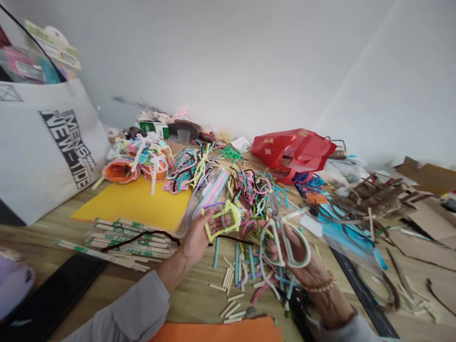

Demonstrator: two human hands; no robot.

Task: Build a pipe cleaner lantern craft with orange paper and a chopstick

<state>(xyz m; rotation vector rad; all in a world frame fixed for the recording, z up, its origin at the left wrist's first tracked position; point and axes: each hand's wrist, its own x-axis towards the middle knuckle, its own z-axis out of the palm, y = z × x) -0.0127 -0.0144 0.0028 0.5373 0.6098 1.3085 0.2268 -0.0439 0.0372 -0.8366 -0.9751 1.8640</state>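
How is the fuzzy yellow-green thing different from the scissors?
The yellow-green pipe cleaner is fuzzy and bent into a bumpy loop, but the scissors have smooth, pale handles and a thin metal blade. The left hand holds the pipe cleaner, and the right hand holds the scissors. Both have loop shapes and are held up in the hands.

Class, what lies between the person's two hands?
The head view shows a tangle of multicoloured pipe cleaners between the left hand and the right hand.
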